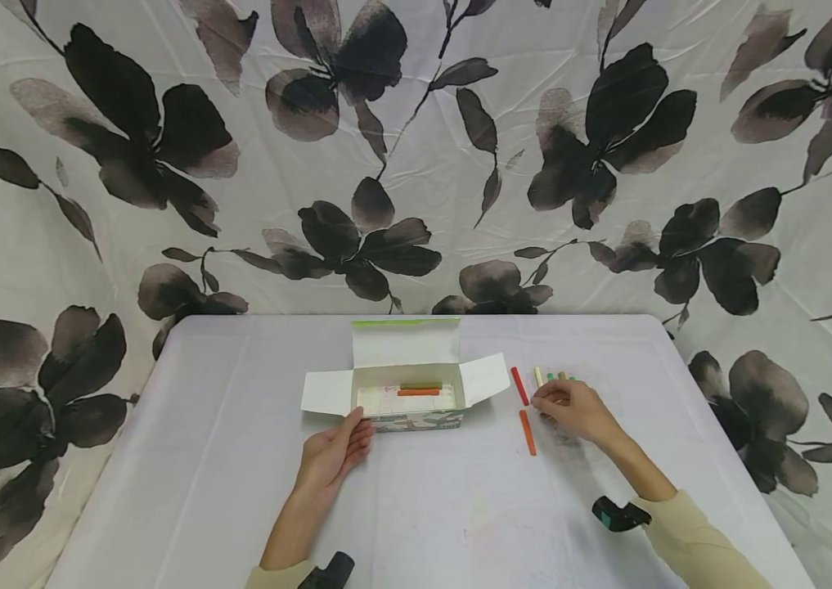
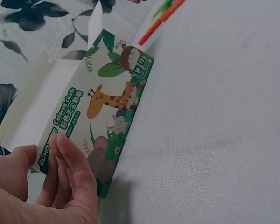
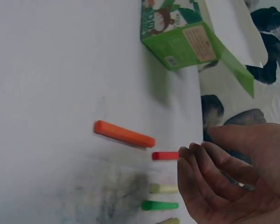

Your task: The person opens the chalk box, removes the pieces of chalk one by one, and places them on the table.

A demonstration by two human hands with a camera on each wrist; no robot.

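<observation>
Box (image 1: 419,421) pinched in your left hand (image 1: 331,454), gently close your parted right hand (image 1: 579,411) on the red chalk (image 1: 519,385) right of the box.

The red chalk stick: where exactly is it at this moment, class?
In the head view, the red chalk stick lies on the table right of the open box, just beyond the loose orange stick and next to the right hand.
</observation>
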